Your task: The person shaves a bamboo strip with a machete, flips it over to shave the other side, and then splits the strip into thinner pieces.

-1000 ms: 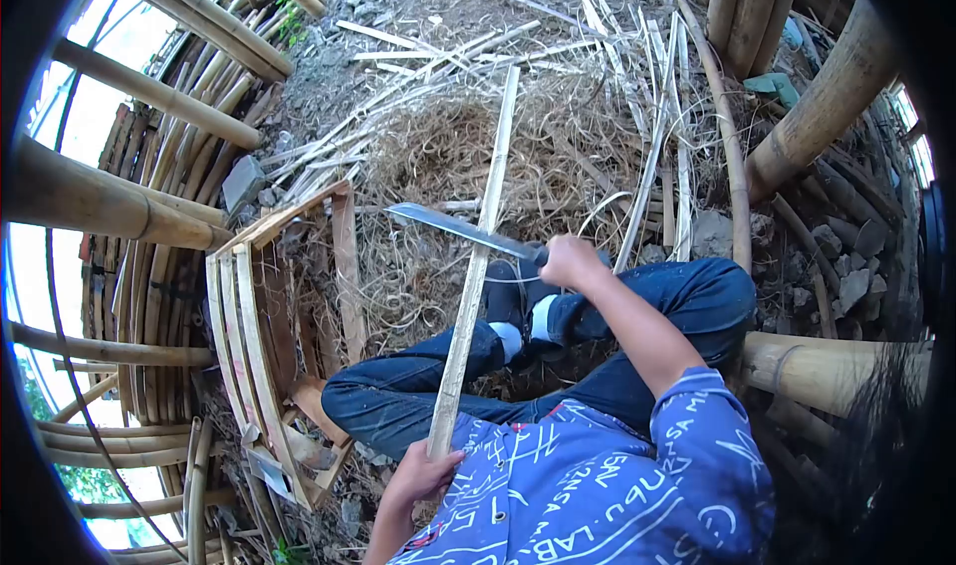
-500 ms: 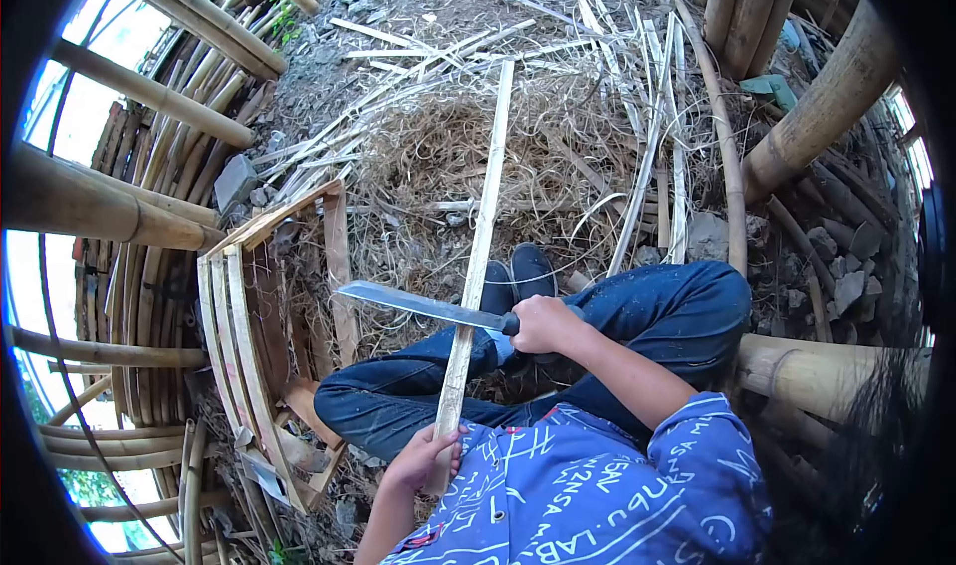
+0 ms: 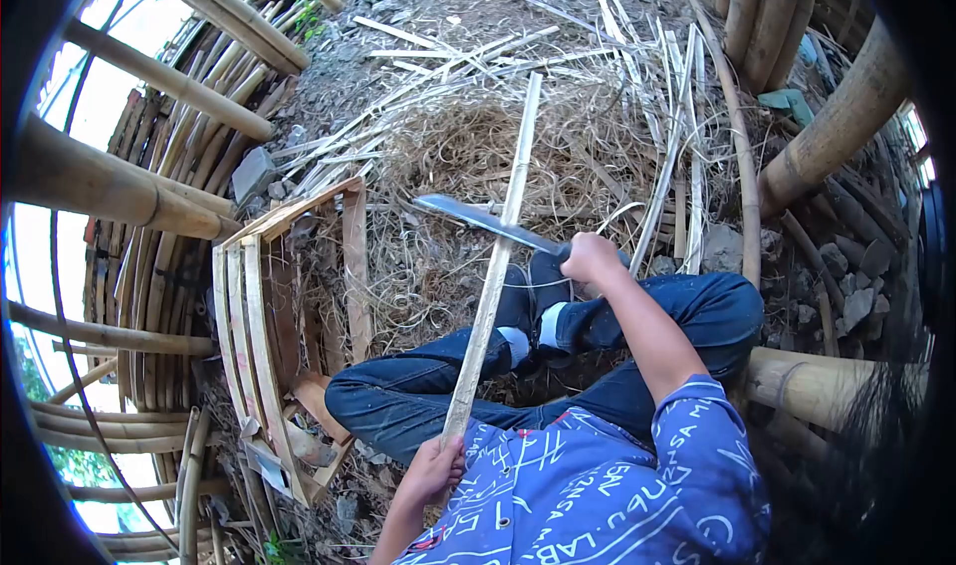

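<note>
A long pale bamboo strip [image 3: 485, 316] slants from my waist out over my feet. Its near end is gripped by my left hand [image 3: 435, 465], closed beside my shirt. My right hand [image 3: 592, 258] is closed round the dark handle of a machete [image 3: 488, 219]. The blade lies across the strip past its middle, tip pointing left and away from me; it appears to touch the strip. Beneath the strip are my crossed legs in jeans and my dark shoes [image 3: 548, 278].
A wooden crate [image 3: 255, 336] stands on its side at my left. Shavings [image 3: 468, 157] and loose bamboo strips [image 3: 647, 177] cover the ground ahead. Thick bamboo poles [image 3: 836, 127] rise at the right, and more poles [image 3: 149, 187] line the left. Broken stones [image 3: 858, 291] lie at the right.
My right hand has pushed the machete forward along the strip, away from me. My left hand keeps its hold on the near end. The whole view has shifted slightly.
</note>
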`<state>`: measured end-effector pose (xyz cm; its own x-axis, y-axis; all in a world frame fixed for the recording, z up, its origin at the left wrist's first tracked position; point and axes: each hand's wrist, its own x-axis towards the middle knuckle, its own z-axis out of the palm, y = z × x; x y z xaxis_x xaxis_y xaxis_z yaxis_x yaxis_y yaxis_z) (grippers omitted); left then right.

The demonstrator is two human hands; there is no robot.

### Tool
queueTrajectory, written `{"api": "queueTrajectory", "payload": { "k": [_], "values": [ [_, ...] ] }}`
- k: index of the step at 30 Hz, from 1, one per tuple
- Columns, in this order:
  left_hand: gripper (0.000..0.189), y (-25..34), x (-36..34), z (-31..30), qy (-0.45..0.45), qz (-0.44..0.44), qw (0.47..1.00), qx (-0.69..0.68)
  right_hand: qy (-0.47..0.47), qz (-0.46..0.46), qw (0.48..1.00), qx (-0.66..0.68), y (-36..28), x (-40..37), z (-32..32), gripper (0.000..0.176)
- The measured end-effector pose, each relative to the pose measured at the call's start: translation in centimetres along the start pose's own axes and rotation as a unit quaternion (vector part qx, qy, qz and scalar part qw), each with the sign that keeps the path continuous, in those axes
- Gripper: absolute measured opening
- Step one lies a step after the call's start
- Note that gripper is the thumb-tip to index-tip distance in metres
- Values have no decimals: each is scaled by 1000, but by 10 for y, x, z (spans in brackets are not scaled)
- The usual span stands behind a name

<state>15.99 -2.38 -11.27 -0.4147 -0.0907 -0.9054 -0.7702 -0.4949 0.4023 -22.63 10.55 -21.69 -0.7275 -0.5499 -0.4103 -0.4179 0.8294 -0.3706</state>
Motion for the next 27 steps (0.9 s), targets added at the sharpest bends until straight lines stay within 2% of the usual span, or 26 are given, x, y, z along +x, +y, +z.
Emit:
{"api": "queueTrajectory", "payload": {
  "k": [5,7,9,11,13,15,17,19,21,23,25,27],
  "values": [
    [26,-2,6,-2,0,0,1000,-9,18,2,999,30,-11,-12,14,33],
    [27,2,3,-3,4,-21,1000,-9,10,-44,998,44,-11,-30,21,31],
    [28,1,5,-3,3,-22,1000,-7,-42,-94,995,-3,-18,-51,23,29],
    [28,6,6,-3,16,0,999,31,-45,-163,985,-16,-25,-65,34,28],
    [29,3,4,-6,7,-7,1000,27,-83,-174,981,-21,-30,-70,32,28],
    [30,0,1,-12,-11,-22,1000,11,-46,-194,979,-39,-22,-61,27,28],
    [31,-1,-6,-16,-25,-36,999,-18,-31,-146,986,-78,-7,-34,23,28],
    [30,0,-12,-17,-3,-58,998,-30,-20,-35,999,-6,11,-10,19,29],
    [29,6,-14,-12,9,-61,998,-26,-9,-22,999,31,12,-5,22,31],
    [29,11,-12,-14,-18,-44,999,-23,10,-26,999,38,7,-9,28,32],
    [29,10,-12,-22,-23,-59,998,-23,45,-57,996,43,5,-20,34,32],
    [29,10,-13,-25,-23,-80,996,-21,24,-82,995,61,4,-32,34,31]
  ]
}}
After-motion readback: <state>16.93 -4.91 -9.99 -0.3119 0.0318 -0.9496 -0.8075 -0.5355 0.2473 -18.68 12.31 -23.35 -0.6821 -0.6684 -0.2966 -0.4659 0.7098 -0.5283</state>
